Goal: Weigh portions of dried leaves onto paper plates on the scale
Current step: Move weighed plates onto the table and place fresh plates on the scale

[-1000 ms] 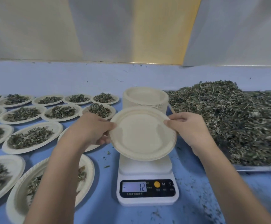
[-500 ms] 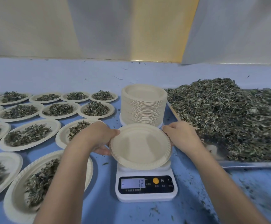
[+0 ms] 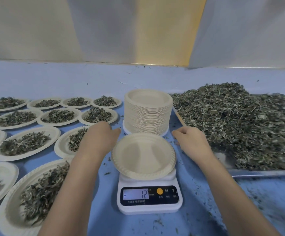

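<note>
- An empty paper plate [image 3: 143, 155] lies on top of a white kitchen scale [image 3: 149, 205], near the front middle of the blue table [image 3: 70, 79]. The plate is wider than the scale's platform and overhangs it at the sides.
- The scale's display [image 3: 135, 194] shows a minus sign and "12".
- The left hand [image 3: 101, 138] is just beside the plate's left rim. Its back faces the camera and its thumb points toward the stack behind. The fingers look relaxed and hold nothing. Whether the hand touches the rim cannot be told.
- The right hand [image 3: 191, 142] is just beside the plate's right rim, with its fingers loosely curled and nothing in them.
- A tall stack of clean plates [image 3: 148, 113] stands right behind the scale, between the two hands.
- To the right, a metal tray [image 3: 257, 172] carries a large heap of dried leaves [image 3: 240, 123]. The right hand is close to the tray's left edge.
- To the left, filled plates [image 3: 26, 143] lie in rows, each with a small pile of leaves. The left forearm crosses in front of two of them.
- Leaf crumbs [image 3: 106, 173] are scattered on the table around the scale and in front of the tray.
</note>
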Action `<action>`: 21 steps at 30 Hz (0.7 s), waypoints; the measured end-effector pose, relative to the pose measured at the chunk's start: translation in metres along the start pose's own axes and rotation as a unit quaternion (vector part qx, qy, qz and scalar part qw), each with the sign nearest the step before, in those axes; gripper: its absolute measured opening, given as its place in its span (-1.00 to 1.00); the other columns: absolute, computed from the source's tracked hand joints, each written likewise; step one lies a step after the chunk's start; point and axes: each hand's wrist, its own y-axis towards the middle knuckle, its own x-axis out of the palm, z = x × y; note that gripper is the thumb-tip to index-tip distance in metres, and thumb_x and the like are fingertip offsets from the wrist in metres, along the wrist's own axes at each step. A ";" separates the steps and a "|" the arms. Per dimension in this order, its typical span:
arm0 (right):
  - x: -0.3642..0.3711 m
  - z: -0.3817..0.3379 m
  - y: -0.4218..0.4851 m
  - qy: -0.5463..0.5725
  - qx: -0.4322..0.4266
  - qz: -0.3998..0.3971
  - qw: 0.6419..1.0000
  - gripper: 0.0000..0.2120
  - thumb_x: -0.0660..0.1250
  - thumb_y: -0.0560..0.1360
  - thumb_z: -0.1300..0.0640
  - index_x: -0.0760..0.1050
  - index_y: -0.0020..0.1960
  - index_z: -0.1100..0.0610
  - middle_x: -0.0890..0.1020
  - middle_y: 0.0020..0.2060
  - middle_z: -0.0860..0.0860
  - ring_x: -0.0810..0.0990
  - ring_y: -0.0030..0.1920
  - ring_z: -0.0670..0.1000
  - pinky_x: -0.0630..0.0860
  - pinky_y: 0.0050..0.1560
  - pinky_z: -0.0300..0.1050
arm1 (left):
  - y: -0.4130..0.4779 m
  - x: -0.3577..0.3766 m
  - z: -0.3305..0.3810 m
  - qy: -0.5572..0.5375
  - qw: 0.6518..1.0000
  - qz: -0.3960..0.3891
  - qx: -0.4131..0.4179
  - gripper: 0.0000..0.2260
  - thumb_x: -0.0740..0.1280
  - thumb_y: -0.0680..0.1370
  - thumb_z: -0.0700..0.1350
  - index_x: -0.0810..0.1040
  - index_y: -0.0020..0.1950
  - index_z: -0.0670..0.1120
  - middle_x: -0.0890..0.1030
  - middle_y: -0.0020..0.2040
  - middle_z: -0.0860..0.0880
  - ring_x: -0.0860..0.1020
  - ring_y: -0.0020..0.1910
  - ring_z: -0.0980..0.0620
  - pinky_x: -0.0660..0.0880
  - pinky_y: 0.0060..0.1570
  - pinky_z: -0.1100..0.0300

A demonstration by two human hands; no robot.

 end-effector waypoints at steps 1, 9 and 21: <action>-0.003 0.004 0.002 0.004 0.003 0.020 1.000 -0.71 0.21 0.53 0.17 0.45 -0.20 0.41 0.54 -0.24 0.36 0.38 -0.39 0.07 0.32 -0.36 -0.12 | -0.003 0.002 0.006 -0.009 0.999 0.035 0.033 -0.83 0.22 0.58 -0.05 0.45 -0.17 -0.08 0.49 -0.26 -0.08 0.39 -0.28 -0.04 0.32 -0.25 0.14; -0.038 0.056 0.035 -0.131 0.141 -0.033 0.981 -0.78 0.18 0.53 0.21 0.57 -0.11 0.29 0.61 -0.20 0.18 0.57 -0.17 0.14 0.45 -0.22 -0.12 | -0.023 0.032 0.067 -0.219 0.964 -0.013 0.152 -0.81 0.27 0.53 -0.14 0.65 -0.21 -0.06 0.67 -0.21 0.00 0.60 -0.13 0.02 0.49 0.00 0.05; -0.021 0.091 0.097 0.062 0.114 -0.083 0.988 -0.52 -0.02 0.46 0.49 0.58 0.11 0.21 0.63 0.06 0.15 0.57 0.10 0.15 0.51 0.16 0.08 | -0.013 0.070 0.111 -0.197 0.959 -0.023 0.203 -0.76 0.22 0.52 -0.15 0.60 -0.12 -0.29 0.64 -0.14 -0.23 0.60 -0.10 -0.16 0.50 0.01 -0.07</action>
